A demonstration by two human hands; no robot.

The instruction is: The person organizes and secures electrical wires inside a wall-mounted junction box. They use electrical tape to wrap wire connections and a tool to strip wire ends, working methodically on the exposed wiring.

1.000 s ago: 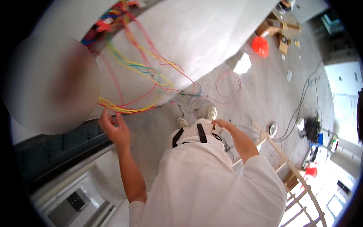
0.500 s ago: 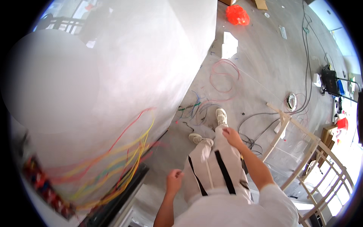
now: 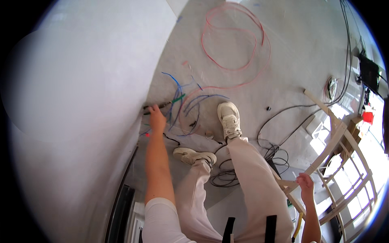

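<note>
My left hand (image 3: 157, 118) reaches down to the floor at the foot of the white wall, its fingers closed around a dark hand tool (image 3: 164, 105). Blue wire offcuts (image 3: 206, 95) and a green piece (image 3: 178, 97) lie around it. At lower right, my right hand (image 3: 306, 182) hangs beside the wooden ladder-like frame (image 3: 337, 139), fingers curled around something small and pale that I cannot make out. Both of my shoes (image 3: 229, 119) show on the floor between my hands.
The white wall (image 3: 89, 81) fills the left. A red wire coil (image 3: 229, 67) lies ahead on the grey floor (image 3: 287, 56). Dark cables (image 3: 279, 150) loop beside my legs. A black case (image 3: 368, 71) and red bucket (image 3: 368, 117) sit at far right.
The view has moved down toward the floor. My left hand has left the hanging yellow and red wires and taken the dark tool. My right hand has moved lower and rightward.
</note>
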